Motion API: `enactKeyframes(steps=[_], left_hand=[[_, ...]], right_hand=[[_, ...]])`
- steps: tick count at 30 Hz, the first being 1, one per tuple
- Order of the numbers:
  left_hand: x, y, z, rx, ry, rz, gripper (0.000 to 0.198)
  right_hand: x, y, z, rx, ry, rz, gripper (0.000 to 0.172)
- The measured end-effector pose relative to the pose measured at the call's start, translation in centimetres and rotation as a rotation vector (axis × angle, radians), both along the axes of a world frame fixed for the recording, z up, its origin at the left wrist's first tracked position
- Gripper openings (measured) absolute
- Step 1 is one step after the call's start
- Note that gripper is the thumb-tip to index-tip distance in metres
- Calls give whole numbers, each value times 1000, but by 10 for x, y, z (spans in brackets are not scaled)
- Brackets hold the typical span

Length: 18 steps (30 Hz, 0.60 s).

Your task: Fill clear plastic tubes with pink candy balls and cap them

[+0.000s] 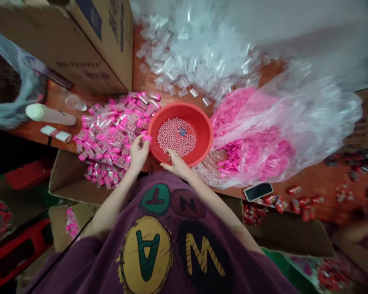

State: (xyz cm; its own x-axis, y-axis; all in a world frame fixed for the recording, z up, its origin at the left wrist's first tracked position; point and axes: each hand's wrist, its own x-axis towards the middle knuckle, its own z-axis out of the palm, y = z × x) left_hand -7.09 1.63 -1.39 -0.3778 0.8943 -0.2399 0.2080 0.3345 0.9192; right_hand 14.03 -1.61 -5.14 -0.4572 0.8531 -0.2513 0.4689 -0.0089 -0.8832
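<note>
My left hand (139, 153) is closed, its fingertips pinching a pink plastic cap (146, 138) at the left rim of a red plastic bowl (204, 130). Inside the bowl lies a layer of small pink beads (171, 132) with a little blue piece (182, 132) among them. Over the near rim reaches my right hand (177, 164), thumb and forefinger apart, forefinger touching the beads; whether a bead is under it cannot be made out. Left of the bowl, a heap of clear tubes with pink caps (119, 126), many filled with beads, lies close to my left hand.
Behind the bowl spreads a pile of clear empty tubes (190, 61). A plastic bag of pink caps (263, 151) sits at right, near a phone (258, 191) and red packets (306, 206). A cardboard box (88, 49) and white bottle (50, 114) stand left. Another person's arm (358, 237) shows far right.
</note>
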Motion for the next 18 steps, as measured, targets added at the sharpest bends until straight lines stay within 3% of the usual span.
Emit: enactKeyframes(steps=[3,6,8,11,13,15,18], left_hand=[[-52,9,1,71,358,43,35],[-64,25,9,209,601,43,42],[-46,46,14,293,590,20,36],[4,97,12,299,376,-82,26],[37,140,4,180,186,-141,24],[61,187,-9,-49,32,-140,26],[75,248,-31,-270,-25,-79,38]], right_hand=[[9,1,-9,-22,-11,-58,37],[24,21,-10,6,18,-197,25],[40,50,-5,33,56,-331,24],[76,114,3,56,116,-626,37],[103,161,3,32,129,-810,41],[129,202,-5,-42,83,-926,39],[154,245,-28,-104,-21,-949,43]])
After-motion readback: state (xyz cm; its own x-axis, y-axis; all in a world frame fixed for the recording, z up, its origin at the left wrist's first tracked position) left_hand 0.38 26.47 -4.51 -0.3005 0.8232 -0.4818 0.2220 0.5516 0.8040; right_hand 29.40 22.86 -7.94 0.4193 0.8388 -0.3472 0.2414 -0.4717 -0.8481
